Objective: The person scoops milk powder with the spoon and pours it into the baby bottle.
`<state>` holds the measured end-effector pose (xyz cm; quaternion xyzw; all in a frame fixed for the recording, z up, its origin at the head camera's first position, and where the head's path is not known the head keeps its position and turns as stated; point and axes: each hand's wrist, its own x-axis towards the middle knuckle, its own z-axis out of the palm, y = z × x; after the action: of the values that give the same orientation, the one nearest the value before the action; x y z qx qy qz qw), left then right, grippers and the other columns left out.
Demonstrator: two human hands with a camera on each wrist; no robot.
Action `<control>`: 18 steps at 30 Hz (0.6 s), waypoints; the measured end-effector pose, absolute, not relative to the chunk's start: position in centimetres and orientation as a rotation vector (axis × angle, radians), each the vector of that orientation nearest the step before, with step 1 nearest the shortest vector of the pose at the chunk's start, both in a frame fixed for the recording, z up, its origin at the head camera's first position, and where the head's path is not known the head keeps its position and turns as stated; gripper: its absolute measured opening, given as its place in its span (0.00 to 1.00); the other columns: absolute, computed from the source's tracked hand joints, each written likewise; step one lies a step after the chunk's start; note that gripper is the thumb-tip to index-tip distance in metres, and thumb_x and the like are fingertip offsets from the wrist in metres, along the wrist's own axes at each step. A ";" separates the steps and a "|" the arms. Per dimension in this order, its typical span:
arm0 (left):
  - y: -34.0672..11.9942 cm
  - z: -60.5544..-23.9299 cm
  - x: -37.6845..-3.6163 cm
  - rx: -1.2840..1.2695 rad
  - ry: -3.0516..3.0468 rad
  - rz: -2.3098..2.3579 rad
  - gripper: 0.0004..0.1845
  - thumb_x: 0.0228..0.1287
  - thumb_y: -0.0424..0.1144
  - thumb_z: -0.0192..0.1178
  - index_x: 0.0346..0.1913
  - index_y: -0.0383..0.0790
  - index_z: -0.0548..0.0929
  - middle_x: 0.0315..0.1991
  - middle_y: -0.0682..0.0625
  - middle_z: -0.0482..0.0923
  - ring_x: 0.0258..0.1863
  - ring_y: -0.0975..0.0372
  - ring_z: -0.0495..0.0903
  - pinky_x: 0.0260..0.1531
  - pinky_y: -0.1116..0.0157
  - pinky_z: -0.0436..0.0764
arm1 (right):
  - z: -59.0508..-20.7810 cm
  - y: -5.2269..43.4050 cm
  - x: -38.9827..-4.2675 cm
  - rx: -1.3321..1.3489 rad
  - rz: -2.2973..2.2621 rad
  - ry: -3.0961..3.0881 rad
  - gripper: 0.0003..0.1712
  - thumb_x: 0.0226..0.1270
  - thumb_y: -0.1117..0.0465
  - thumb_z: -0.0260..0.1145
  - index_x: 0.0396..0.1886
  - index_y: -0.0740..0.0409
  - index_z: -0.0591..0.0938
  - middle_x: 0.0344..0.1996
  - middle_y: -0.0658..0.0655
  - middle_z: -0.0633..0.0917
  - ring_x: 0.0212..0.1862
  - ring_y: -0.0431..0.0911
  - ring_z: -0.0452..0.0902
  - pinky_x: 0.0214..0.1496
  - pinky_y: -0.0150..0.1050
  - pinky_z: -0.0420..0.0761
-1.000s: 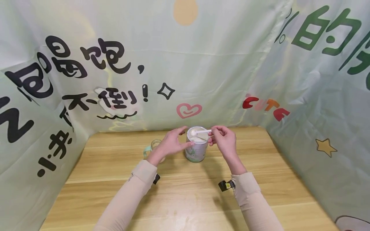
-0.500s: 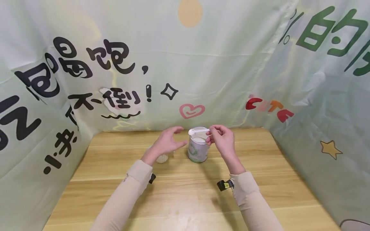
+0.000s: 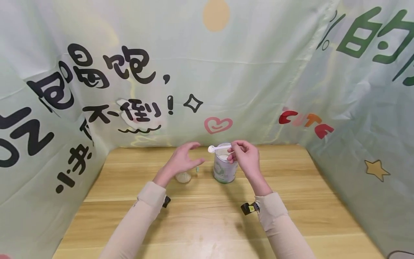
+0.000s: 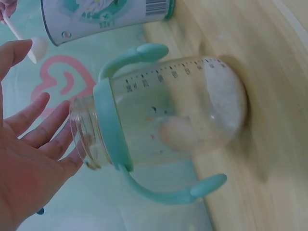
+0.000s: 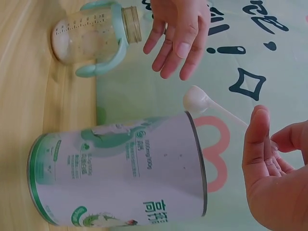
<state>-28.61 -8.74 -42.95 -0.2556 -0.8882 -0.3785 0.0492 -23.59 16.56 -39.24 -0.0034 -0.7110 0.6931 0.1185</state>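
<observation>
1. A white scoop (image 3: 218,147) is pinched by its handle between the thumb and fingertips of the right hand (image 3: 246,159); the bowl of the scoop is held out to the left of that grip.
2. The bowl is seen in the air past the left rim of the open tin (image 3: 224,168), between the tin and the left hand (image 3: 181,162), and above the level of the tin's mouth.
3. The tin is stood upright near the far edge of the wooden table (image 3: 291,201), about midway along it; the right hand is held just above its right rim, and white powder is visible inside.
4. The left hand is kept spread, fingers relaxed and apart, with nothing gripped; it is held just over the neck of the baby bottle (image 4: 163,120) without being seen to touch it.
5. The bottle, clear glass with a teal collar and two teal handles, is stood uncapped just left of the tin, with white powder lying in its bottom.
6. A printed pale-green cloth (image 3: 242,72) is hung around the table's far and side edges.
</observation>
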 end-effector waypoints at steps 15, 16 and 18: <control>-11.0 -43.6 -28.1 -0.742 -2.752 -1.086 0.38 0.64 0.53 0.74 0.71 0.37 0.77 0.70 0.41 0.79 0.68 0.47 0.79 0.72 0.48 0.75 | -39.3 14.2 -23.8 0.061 2.059 -2.103 0.12 0.78 0.65 0.63 0.51 0.71 0.83 0.30 0.61 0.89 0.21 0.41 0.83 0.26 0.34 0.86; -11.1 -43.7 -28.1 -0.738 -2.754 -1.089 0.38 0.64 0.53 0.74 0.71 0.36 0.77 0.70 0.41 0.79 0.68 0.47 0.79 0.72 0.48 0.75 | -39.3 14.0 -23.8 0.075 2.060 -2.102 0.12 0.78 0.65 0.63 0.50 0.71 0.83 0.31 0.64 0.89 0.21 0.41 0.83 0.26 0.33 0.85; -11.3 -43.7 -28.0 -0.735 -2.755 -1.089 0.38 0.64 0.52 0.74 0.71 0.36 0.77 0.70 0.41 0.79 0.68 0.47 0.79 0.72 0.48 0.75 | -39.3 13.6 -23.9 0.103 2.059 -2.105 0.11 0.78 0.65 0.63 0.49 0.70 0.83 0.32 0.67 0.89 0.21 0.42 0.83 0.25 0.33 0.85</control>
<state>-28.03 -11.32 -43.73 -0.2405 -0.9017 -0.3563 0.0450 -23.87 13.63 -39.32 0.0347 -0.7112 0.6954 0.0975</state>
